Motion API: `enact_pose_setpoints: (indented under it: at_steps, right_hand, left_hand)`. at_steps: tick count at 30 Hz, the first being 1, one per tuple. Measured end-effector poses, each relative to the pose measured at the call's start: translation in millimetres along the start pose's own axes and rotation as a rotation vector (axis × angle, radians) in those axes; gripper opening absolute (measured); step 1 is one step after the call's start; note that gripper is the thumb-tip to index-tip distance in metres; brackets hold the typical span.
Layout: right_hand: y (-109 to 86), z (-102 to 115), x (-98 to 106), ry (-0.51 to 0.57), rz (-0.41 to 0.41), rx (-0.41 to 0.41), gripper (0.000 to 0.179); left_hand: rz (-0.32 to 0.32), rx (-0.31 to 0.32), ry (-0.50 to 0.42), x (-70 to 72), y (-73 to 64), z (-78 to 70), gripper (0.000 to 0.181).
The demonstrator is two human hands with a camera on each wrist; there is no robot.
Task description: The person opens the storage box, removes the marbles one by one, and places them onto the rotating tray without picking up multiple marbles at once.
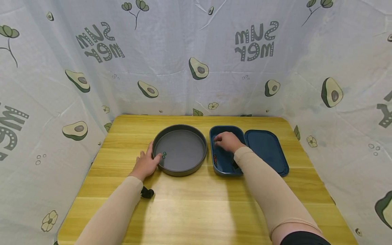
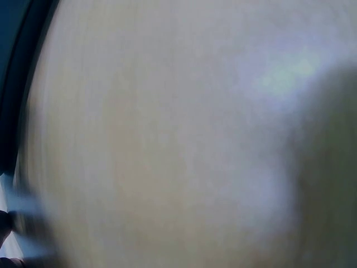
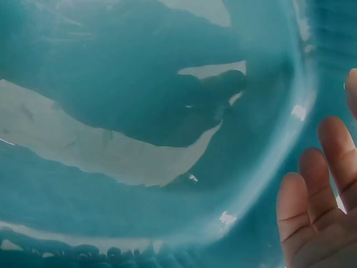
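Note:
A round grey pan point(image 1: 180, 149) lies left of centre on the table, with a few small green beads point(image 1: 164, 155) at its left inside edge. My left hand point(image 1: 145, 165) is at the pan's left rim, fingers spread and thumb over the edge by the beads. To the right, my right hand point(image 1: 228, 141) reaches into a blue rectangular box point(image 1: 226, 168), fingertips bent down near its left wall. Whether they pinch anything is hidden. Small reddish-brown beads point(image 1: 215, 160) line the box's left side. Fingers point(image 3: 321, 195) of the right hand appear over the glossy blue plastic in the right wrist view.
A flat blue lid point(image 1: 267, 151) lies against the box's right side. The wooden table point(image 1: 190, 211) meets a printed cloth point(image 1: 171, 68) at the back and sides. A black wrist-camera part point(image 1: 147, 193) sticks out by the left wrist. The left wrist view is blurred.

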State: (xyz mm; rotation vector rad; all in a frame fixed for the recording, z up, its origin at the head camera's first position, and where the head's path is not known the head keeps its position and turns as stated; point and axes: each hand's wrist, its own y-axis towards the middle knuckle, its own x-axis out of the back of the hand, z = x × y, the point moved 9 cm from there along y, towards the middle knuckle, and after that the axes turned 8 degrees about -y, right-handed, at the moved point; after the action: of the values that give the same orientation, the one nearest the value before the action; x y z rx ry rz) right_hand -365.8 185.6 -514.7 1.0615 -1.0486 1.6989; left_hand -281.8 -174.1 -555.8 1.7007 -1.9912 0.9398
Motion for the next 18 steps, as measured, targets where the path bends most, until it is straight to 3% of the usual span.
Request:
enact_pose_setpoints:
  at_steps: [5, 18]
  right_hand:
    - [-1.2, -1, 9, 0.058, -0.037, -0.018, 0.031]
    - [-1.9, 19, 20, 0.145, -0.07, 0.038, 0.034]
  left_hand:
    - [-0.005, -0.005, 0.002, 0.8, 0.4, -0.6, 0.085]
    - [0.0, 0.011, 0.012, -0.4, -0.4, -1.1, 0.085]
